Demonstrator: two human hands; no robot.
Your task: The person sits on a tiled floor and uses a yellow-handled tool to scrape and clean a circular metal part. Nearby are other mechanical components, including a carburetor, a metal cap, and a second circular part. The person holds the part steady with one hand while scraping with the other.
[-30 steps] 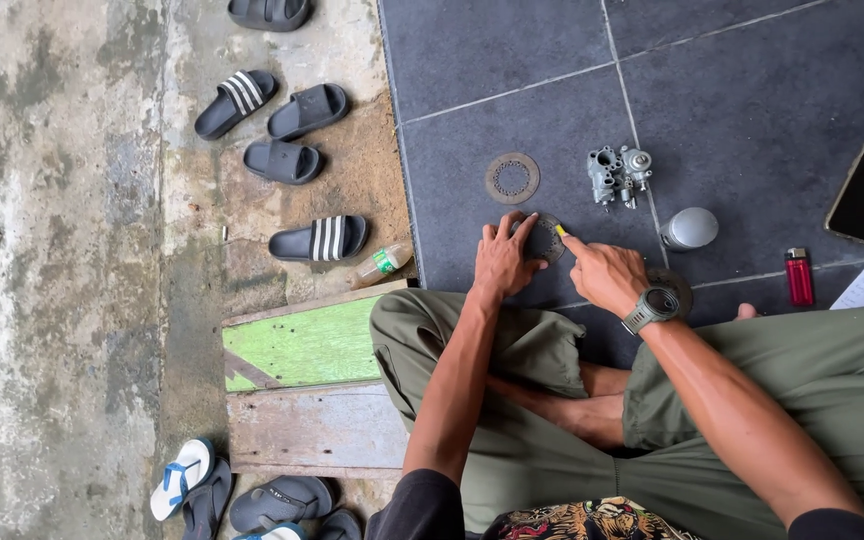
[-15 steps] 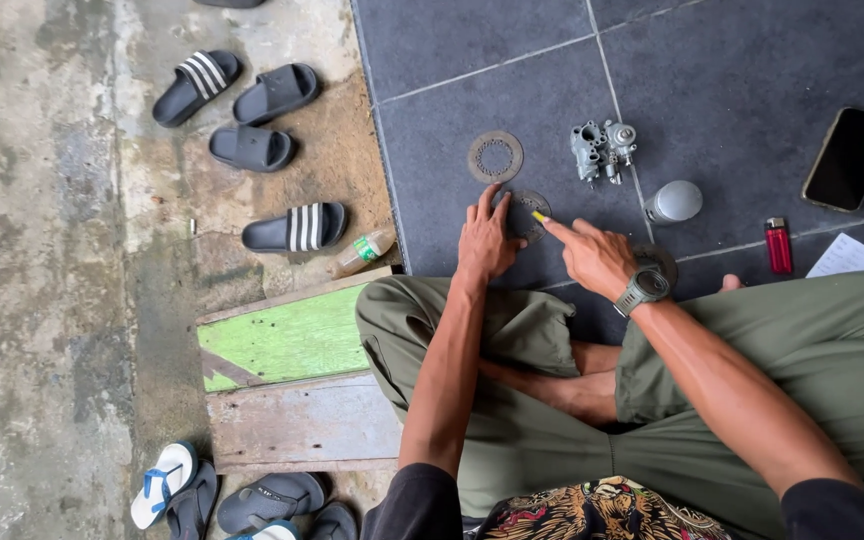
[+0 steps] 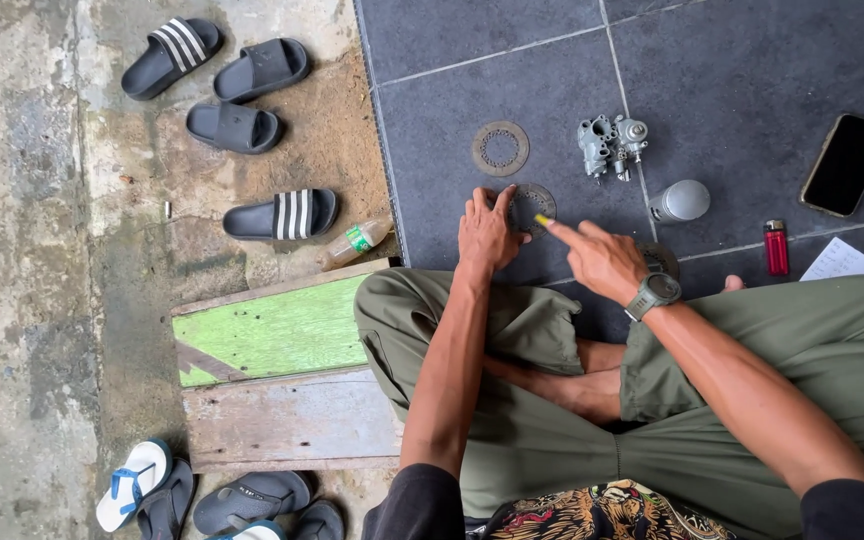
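I sit cross-legged on dark grey floor tiles (image 3: pixel 752 70). My left hand (image 3: pixel 486 234) lies flat on the tile, fingers touching the left edge of a round toothed metal disc (image 3: pixel 534 203). My right hand (image 3: pixel 600 258), with a wristwatch, points its index finger at that disc; the fingertip carries a small yellow tip. A second ring-shaped disc (image 3: pixel 500 148) lies just beyond. A grey metal carburettor (image 3: pixel 612 144) and a rounded metal cap (image 3: pixel 681 200) lie to the right. Another disc (image 3: pixel 662 259) is partly hidden behind my right wrist.
A black phone (image 3: pixel 845 164), a red lighter (image 3: pixel 776 247) and a sheet of paper (image 3: pixel 844 262) lie at the right. Left of the tiles are several dark sandals (image 3: pixel 282 215), a plastic bottle (image 3: pixel 353 243), a green wooden board (image 3: pixel 277 330) and more sandals (image 3: pixel 252 498).
The view has shifted slightly. Both hands stay at the toothed disc; the right index finger remains pointing at it with little movement.
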